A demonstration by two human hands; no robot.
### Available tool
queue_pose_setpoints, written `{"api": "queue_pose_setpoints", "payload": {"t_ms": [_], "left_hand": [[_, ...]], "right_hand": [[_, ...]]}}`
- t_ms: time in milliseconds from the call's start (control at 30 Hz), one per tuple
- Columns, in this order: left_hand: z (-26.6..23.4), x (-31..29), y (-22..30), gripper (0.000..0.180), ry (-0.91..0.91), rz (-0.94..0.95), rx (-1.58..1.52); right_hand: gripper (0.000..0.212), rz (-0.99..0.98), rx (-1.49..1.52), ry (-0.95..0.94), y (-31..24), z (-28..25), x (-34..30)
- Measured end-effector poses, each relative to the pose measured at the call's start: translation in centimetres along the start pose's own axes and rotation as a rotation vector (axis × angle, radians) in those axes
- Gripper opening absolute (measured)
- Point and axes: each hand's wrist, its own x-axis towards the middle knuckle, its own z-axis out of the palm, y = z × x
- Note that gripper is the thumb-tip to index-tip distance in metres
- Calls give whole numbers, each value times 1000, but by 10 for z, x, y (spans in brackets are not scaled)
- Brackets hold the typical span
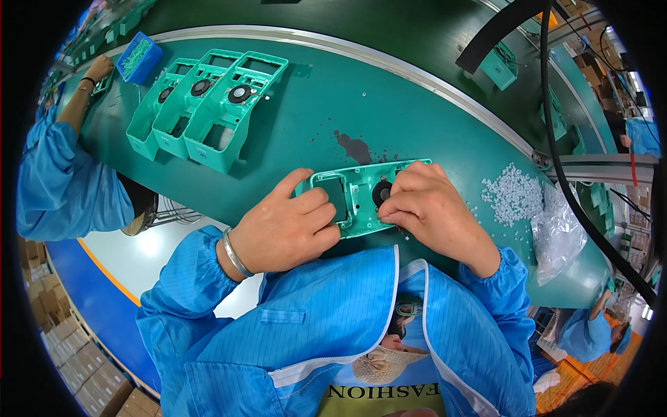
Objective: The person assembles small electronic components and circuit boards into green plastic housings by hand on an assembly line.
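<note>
A green plastic housing (353, 204) lies at the near edge of the table in front of me, with a rectangular opening at its left end. My left hand (283, 224) grips that left end, fingers curled over the frame. On the right part of the housing sits a round black speaker (380, 194). My right hand (429, 205) rests over the right end, thumb and forefinger pinched together at the speaker's edge. Whatever is between those fingertips is hidden. A short wire end (406, 237) shows below the housing under my right hand.
Three similar green housings (226, 136) with speakers stand at the left rear, near a blue bin (140, 58) of green parts. Small white pieces (513, 194) lie heaped at right beside a clear plastic bag (558, 233). A black cable (556, 149) hangs at right. A co-worker's arm (73, 111) reaches in at left.
</note>
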Motion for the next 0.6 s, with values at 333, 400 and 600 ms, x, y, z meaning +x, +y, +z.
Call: {"api": "queue_pose_setpoints", "payload": {"t_ms": [333,400,600], "left_hand": [[-4,4,-4,10,12,24,35],[-4,2,-2,13,-59,40,-5],[-8,12,-9,17,-29,34,18]], "right_hand": [[6,-59,-39,26,2,-1,7],[8,-52,-149,-1,-3,0,3],[21,-68,-99,187,-5,-15,-8]]}}
